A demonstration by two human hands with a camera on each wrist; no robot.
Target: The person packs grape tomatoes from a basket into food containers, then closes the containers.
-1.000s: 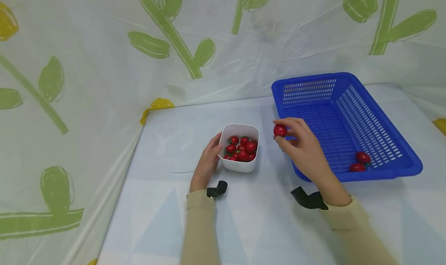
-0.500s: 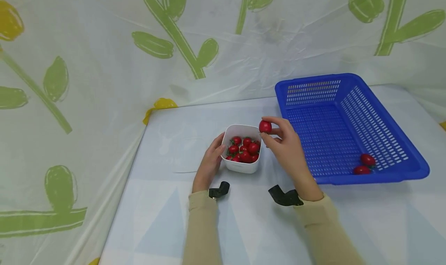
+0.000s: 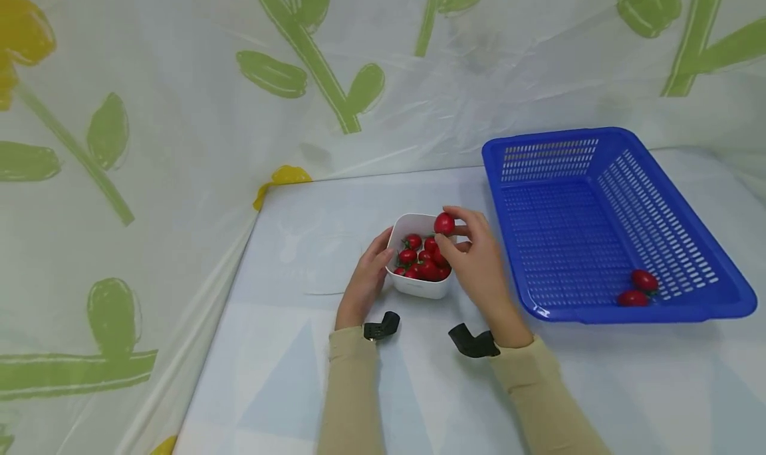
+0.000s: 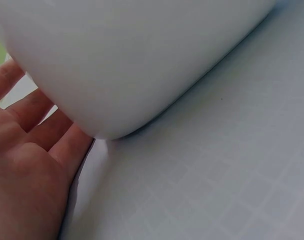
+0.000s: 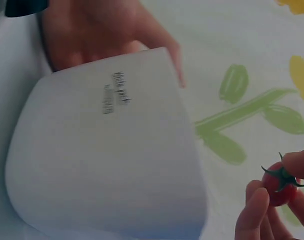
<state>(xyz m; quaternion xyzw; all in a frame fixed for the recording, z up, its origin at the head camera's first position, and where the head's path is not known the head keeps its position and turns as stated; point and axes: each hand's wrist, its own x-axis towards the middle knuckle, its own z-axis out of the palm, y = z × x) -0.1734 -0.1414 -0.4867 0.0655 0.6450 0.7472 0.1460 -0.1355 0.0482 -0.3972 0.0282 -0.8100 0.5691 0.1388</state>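
Several red cherry tomatoes [image 3: 426, 255] fill the lower part of a small white square container [image 3: 421, 289]. My left hand [image 3: 368, 275] holds this container at its left side, fingers along the outer wall and thumb at the rim. In the left wrist view the fingers [image 4: 51, 127] lie against the white wall. Above the container's right rim, my right hand [image 3: 481, 269] pinches one cherry tomato [image 3: 444, 223] between thumb and fingertips. The right wrist view shows that tomato [image 5: 280, 187] with its green stem star, held to the right of the container [image 5: 106, 150].
A large blue plastic basket [image 3: 556, 219] stands to the right, its sides slotted. Two cherry tomatoes [image 3: 638, 290] lie in its front right corner. A white cloth with green and yellow plant prints [image 3: 275, 76] hangs behind the pale table [image 3: 281, 355].
My right hand has carried the cherry tomato leftward from the blue basket's edge to over the white container's right rim. The left hand stays on the container. The view has shifted slightly.
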